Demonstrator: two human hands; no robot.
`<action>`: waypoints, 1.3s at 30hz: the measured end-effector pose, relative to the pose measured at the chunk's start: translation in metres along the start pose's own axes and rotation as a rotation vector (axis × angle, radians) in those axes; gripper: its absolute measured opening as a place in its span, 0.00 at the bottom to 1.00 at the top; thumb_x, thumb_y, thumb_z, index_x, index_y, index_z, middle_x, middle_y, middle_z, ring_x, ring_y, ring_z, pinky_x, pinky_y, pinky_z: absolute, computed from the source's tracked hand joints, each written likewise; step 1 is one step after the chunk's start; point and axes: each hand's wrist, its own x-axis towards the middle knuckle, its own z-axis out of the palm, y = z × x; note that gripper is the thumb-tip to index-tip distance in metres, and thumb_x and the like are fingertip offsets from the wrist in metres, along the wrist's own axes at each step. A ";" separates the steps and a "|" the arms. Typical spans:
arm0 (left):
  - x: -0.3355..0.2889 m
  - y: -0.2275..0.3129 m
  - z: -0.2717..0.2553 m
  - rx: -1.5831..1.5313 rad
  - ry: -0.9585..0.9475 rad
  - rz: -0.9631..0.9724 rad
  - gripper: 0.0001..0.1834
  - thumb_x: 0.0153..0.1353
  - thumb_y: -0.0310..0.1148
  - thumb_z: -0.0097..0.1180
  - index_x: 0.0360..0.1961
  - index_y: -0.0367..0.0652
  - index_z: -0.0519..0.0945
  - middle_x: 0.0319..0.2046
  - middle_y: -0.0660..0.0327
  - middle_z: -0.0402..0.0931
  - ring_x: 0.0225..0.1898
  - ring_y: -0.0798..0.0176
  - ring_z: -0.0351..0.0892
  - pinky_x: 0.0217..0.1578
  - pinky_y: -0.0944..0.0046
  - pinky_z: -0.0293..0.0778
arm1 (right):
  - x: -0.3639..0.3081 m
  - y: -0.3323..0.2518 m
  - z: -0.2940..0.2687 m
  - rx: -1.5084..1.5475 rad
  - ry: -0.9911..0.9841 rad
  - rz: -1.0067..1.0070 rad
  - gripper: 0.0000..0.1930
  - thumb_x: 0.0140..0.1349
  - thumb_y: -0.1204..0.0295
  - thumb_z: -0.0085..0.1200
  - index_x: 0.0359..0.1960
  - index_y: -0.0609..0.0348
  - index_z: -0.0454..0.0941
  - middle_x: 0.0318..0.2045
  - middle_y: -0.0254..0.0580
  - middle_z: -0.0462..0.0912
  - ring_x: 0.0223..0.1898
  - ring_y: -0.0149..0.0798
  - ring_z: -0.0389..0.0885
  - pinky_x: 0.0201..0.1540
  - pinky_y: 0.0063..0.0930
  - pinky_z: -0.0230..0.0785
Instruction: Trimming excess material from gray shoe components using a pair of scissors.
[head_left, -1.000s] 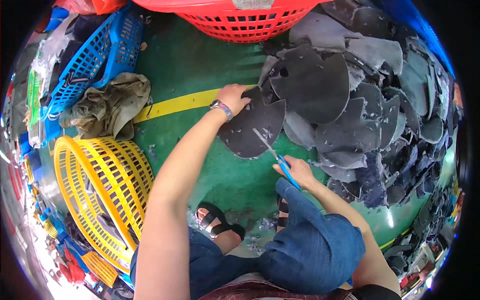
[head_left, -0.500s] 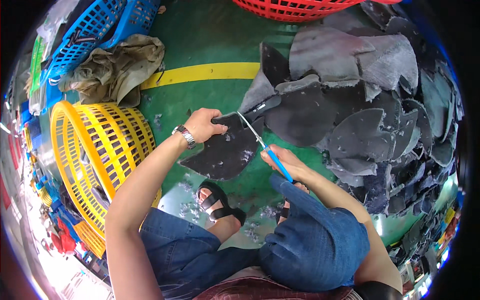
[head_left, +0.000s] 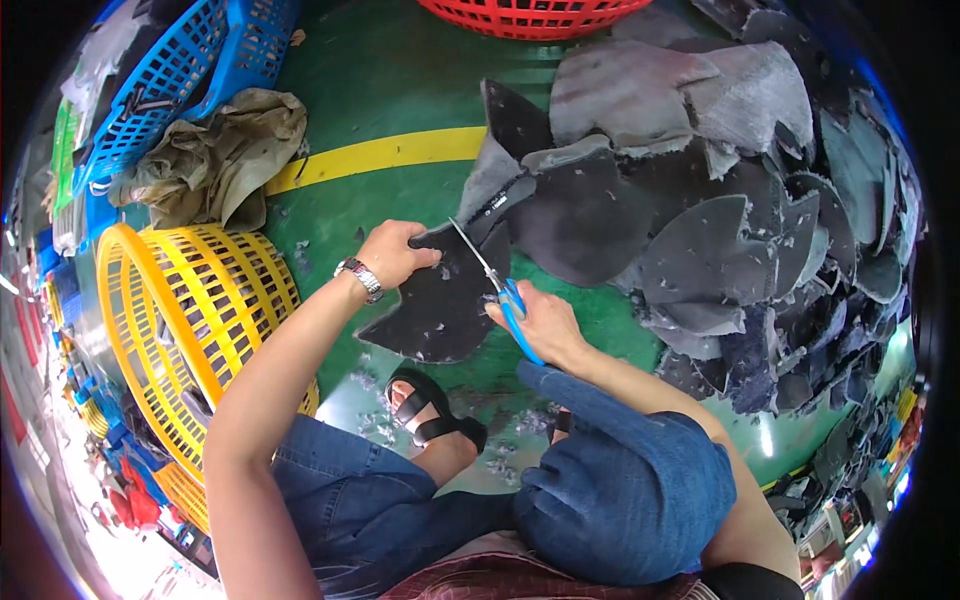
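My left hand (head_left: 393, 258) is closed on the upper edge of a dark, curved piece of sheet material (head_left: 435, 305), pinching it between thumb and fingers. A metal watch sits on that wrist. In my right hand (head_left: 543, 325) is a pair of scissors (head_left: 511, 310) with blue handles. Their slim blades lie across the upper right of the dark piece, pointing up and left. Whether the blades touch it I cannot tell. Just beyond the tips, a grey fuzzy piece (head_left: 487, 178) with a dark printed strip lies against the pile.
A large pile of dark and grey cut pieces (head_left: 700, 240) spreads to the right. At left stand a yellow basket (head_left: 215, 300), a crumpled brown cloth (head_left: 215, 155) and blue baskets (head_left: 165, 85). A red basket (head_left: 540, 18) is at the far side. Fluffy scraps (head_left: 500, 465) litter the green floor.
The whole view has shifted, so the floor and pile sit further left. The scissors have turned in my right hand, showing more of their blue handles. My left hand keeps its hold.
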 end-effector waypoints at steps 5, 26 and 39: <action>-0.003 0.004 -0.005 -0.004 -0.019 -0.029 0.18 0.44 0.40 0.57 0.31 0.35 0.77 0.25 0.45 0.75 0.29 0.49 0.75 0.34 0.58 0.69 | -0.005 0.001 -0.004 -0.005 -0.039 0.003 0.26 0.51 0.46 0.48 0.27 0.62 0.68 0.20 0.55 0.75 0.27 0.56 0.75 0.29 0.45 0.64; 0.026 0.049 -0.053 0.956 0.781 0.254 0.02 0.49 0.27 0.47 0.25 0.43 0.68 0.20 0.56 0.76 0.23 0.54 0.77 0.20 0.58 0.72 | 0.016 0.040 -0.049 0.106 0.031 0.206 0.30 0.52 0.41 0.41 0.28 0.62 0.69 0.25 0.59 0.75 0.34 0.59 0.74 0.35 0.44 0.64; 0.077 0.104 -0.028 0.885 0.321 0.752 0.09 0.37 0.29 0.57 0.25 0.45 0.80 0.60 0.51 0.51 0.61 0.44 0.47 0.57 0.53 0.53 | 0.012 0.082 -0.052 0.073 0.016 0.350 0.35 0.51 0.38 0.38 0.38 0.62 0.71 0.32 0.62 0.76 0.40 0.58 0.73 0.42 0.45 0.64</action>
